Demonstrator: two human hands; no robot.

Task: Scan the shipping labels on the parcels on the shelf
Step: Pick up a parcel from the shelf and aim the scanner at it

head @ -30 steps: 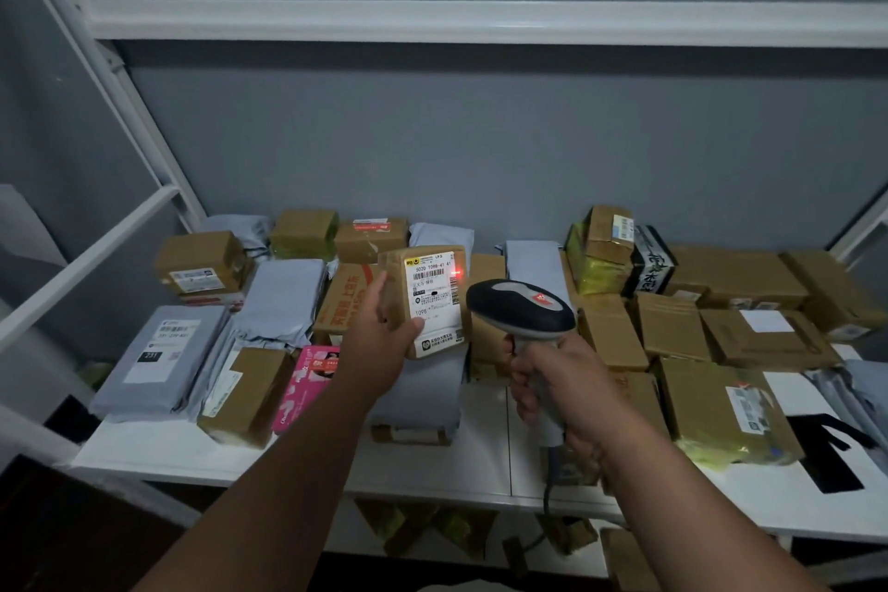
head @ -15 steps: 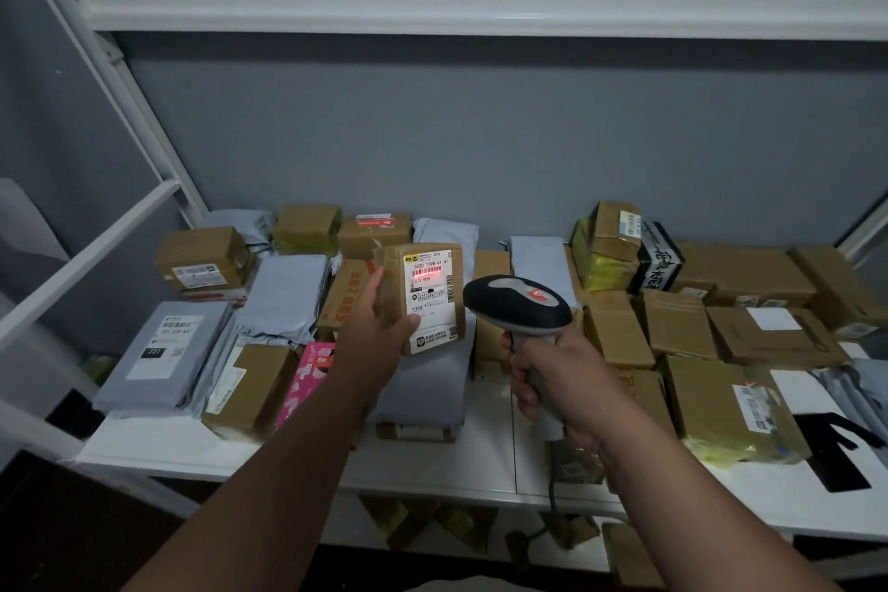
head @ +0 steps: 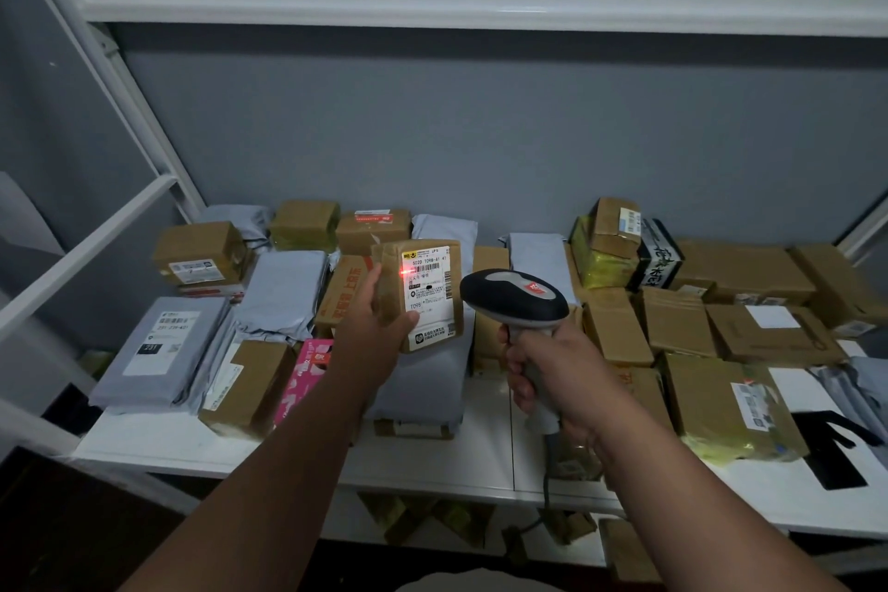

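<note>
My left hand [head: 372, 327] grips a small brown parcel [head: 423, 293] upright above the white shelf [head: 432, 457], its white shipping label [head: 430, 298] turned toward me. A red scanner spot glows on the label's barcode near its upper left corner. My right hand [head: 552, 370] grips the handle of a black and grey barcode scanner [head: 514, 298], whose head sits just right of the parcel and points at the label. The scanner's cable hangs down below the shelf edge.
Many parcels cover the shelf: grey mailer bags [head: 158, 346] at the left, brown cartons [head: 764, 332] at the right, a pink packet [head: 305, 375] near my left forearm, a yellow-taped box [head: 721, 409]. A white upper shelf beam [head: 480, 5] runs overhead. More boxes lie below.
The red scan spot moved from the label's upper right to its barcode and now sits near the upper left. The parcel and scanner stayed almost in place.
</note>
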